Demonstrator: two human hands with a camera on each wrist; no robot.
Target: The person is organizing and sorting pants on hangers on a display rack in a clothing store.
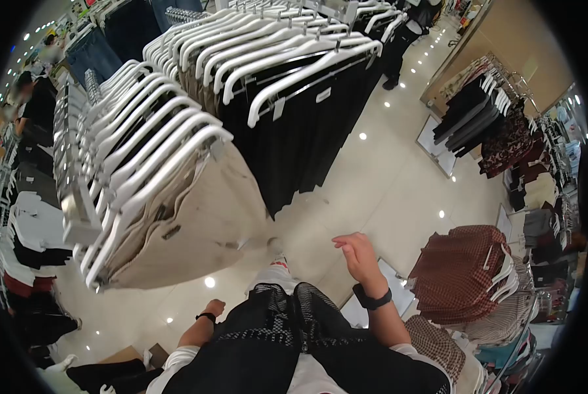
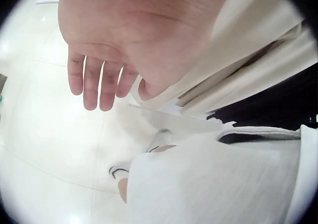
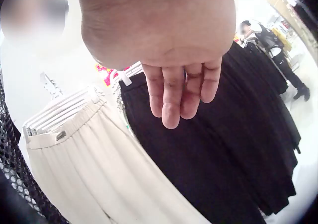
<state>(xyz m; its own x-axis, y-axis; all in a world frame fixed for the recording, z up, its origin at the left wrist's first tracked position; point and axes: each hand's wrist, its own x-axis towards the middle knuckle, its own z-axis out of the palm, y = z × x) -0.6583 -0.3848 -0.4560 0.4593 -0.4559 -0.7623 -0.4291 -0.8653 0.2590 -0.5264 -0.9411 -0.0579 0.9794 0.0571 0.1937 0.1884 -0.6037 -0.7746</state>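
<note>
My left hand (image 1: pixel 215 307) hangs low by my left side, below the beige trousers (image 1: pixel 195 230) on the nearest rack. In the left wrist view its fingers (image 2: pixel 91 89) point down, loosely extended, with nothing held. My right hand (image 1: pixel 357 253) is raised in front of me, over the floor and apart from the clothes. Its fingers (image 3: pixel 171 104) are slightly bent and hold nothing; they overlap the black trousers (image 3: pixel 194 149) in the right wrist view. Both sets of trousers hang from white hangers (image 1: pixel 175 131).
A second row of white hangers (image 1: pixel 294 72) carries black garments behind the beige ones. To my right hangs a red-brown checked shirt (image 1: pixel 455 272) on a low rack. Glossy tiled floor (image 1: pixel 386 177) runs between the racks. A person (image 3: pixel 273 50) stands at the far end.
</note>
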